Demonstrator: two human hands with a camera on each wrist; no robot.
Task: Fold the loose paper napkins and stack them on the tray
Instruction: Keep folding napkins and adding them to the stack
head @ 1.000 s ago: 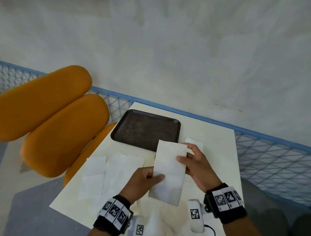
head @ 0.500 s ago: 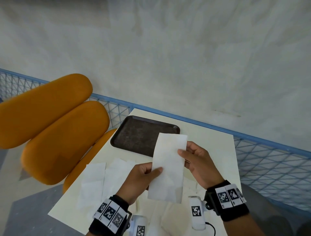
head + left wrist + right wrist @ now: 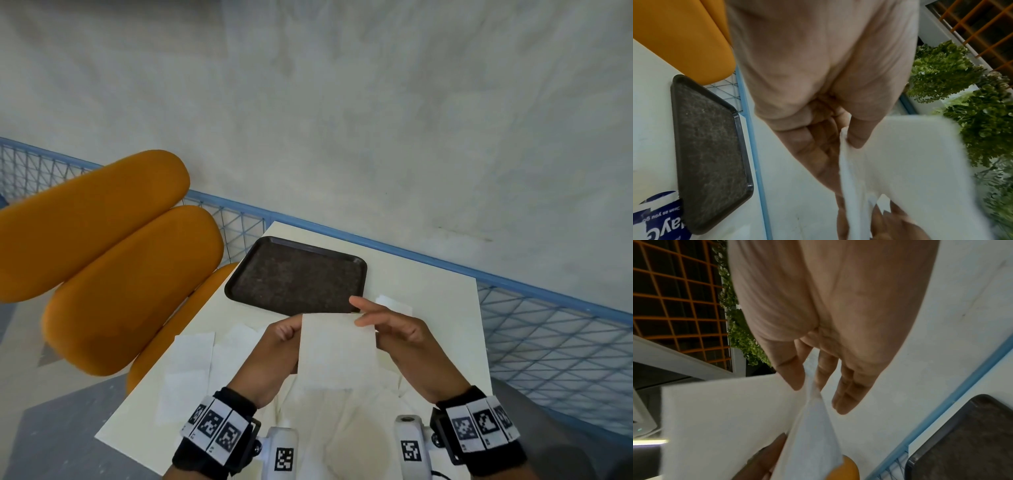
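Observation:
Both hands hold one white paper napkin (image 3: 335, 353) up above the white table (image 3: 428, 294), folded over into a short rectangle. My left hand (image 3: 277, 346) pinches its left edge between thumb and fingers; the same napkin (image 3: 900, 162) fills the left wrist view. My right hand (image 3: 394, 329) pinches the top right corner, thumb (image 3: 791, 374) on the napkin (image 3: 725, 418). The dark brown tray (image 3: 298, 274) lies just beyond the hands with nothing on it. Several loose napkins (image 3: 191, 359) lie flat on the table at the left.
An orange padded chair (image 3: 113, 260) stands against the table's left side. A blue wire-mesh fence (image 3: 548, 335) runs behind and to the right of the table. Another napkin corner (image 3: 394, 303) lies on the table behind my right hand. Crumpled white paper (image 3: 342, 428) lies near me.
The napkin was a long strip held upright; its length is now doubled over into a shorter rectangle. Both hands have moved up to its top corners.

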